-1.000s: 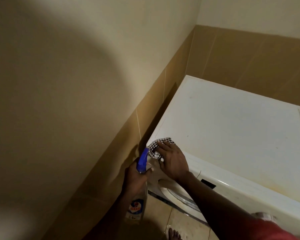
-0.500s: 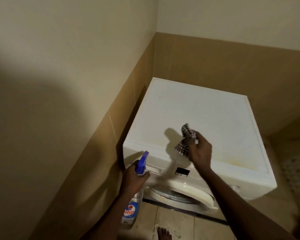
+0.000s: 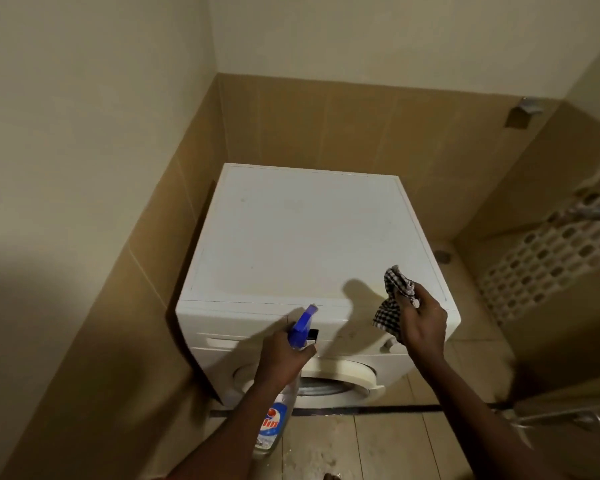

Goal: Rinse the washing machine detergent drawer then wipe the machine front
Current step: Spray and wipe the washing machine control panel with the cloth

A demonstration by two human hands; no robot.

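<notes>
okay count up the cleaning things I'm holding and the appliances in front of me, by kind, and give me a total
Spray bottles: 1, the spray bottle with a blue trigger head, in the left hand
Cloths: 1, the checked cloth, in the right hand
Washing machines: 1, the white washing machine
Total: 3

Bare forearms, no sleeves, rings or watch visible; toes at bottom edge.

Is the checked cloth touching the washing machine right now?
Cannot tell. In the head view the checked cloth, bunched in the right hand, overlaps the washing machine; no gap or contact shows.
</notes>
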